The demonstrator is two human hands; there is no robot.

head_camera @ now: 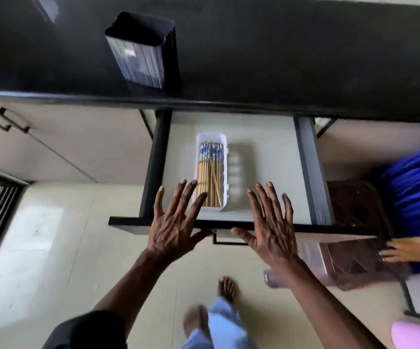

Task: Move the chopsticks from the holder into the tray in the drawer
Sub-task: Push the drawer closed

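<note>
Several bamboo chopsticks (210,175) with blue-patterned tops lie in a white tray (224,157) inside the pulled-out drawer (266,157). The dark rectangular holder (141,50) stands on the black counter, and nothing shows above its rim. My left hand (176,222) hovers over the drawer's front edge with fingers spread, its fingertips over the tray's near left corner. My right hand (271,227) is spread flat beside it, over the drawer front to the tray's right. Both hands hold nothing.
The black counter (279,59) runs above the drawer. Another person in blue (415,192) stands at the right, with a hand on a brownish clear container (355,258). Cabinet handles (2,119) are at the left. My bare feet (225,289) are on the tiled floor.
</note>
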